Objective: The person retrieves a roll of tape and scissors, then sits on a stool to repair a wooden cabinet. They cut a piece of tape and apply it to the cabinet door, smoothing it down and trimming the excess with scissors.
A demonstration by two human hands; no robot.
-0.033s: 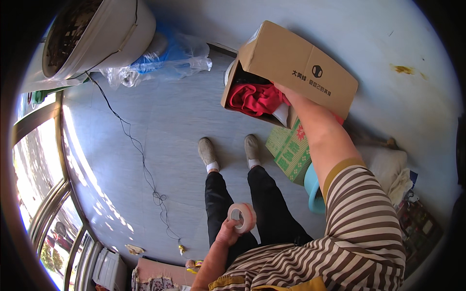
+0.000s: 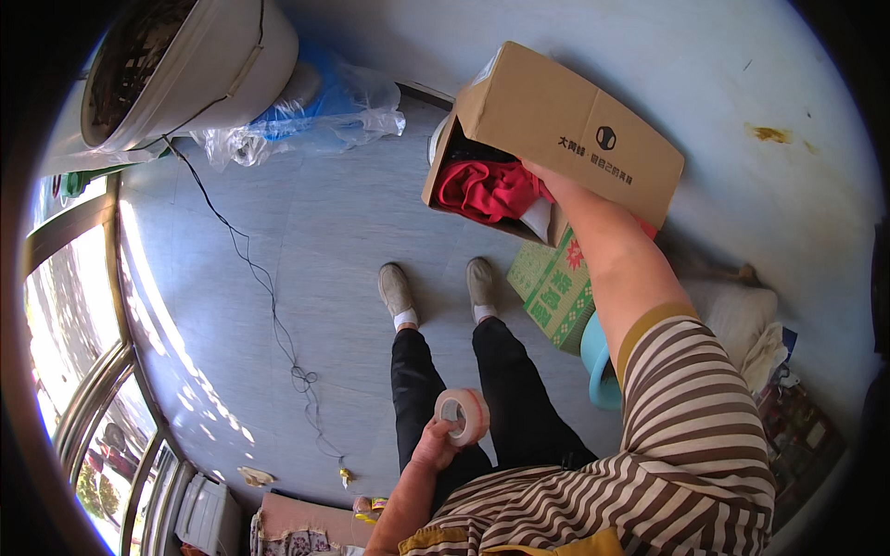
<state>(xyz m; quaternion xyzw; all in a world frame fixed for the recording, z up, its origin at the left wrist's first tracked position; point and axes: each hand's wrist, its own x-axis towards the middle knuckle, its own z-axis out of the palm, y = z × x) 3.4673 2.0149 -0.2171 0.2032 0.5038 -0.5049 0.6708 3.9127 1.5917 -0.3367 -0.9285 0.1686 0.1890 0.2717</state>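
My left hand point(image 2: 433, 447) is closed on a roll of tape point(image 2: 475, 416), its fingers curled round the roll's side in front of my legs. With my arm stretched forward, my right hand point(image 2: 549, 181) reaches into an open brown cardboard box point(image 2: 570, 116). The box's flap and contents hide the fingers. A bunched red cloth point(image 2: 487, 190) lies in the box mouth beside that hand, with a whitish piece point(image 2: 538, 219) next to it. Dark contents show behind the cloth.
Below the brown box stands a green patterned carton point(image 2: 553, 295), then a light blue basin point(image 2: 598, 357). A white bucket point(image 2: 218, 79) is at the upper left beside clear and blue plastic wrap point(image 2: 315, 102). A black cord point(image 2: 248, 250) trails over the floor. Windows line the left.
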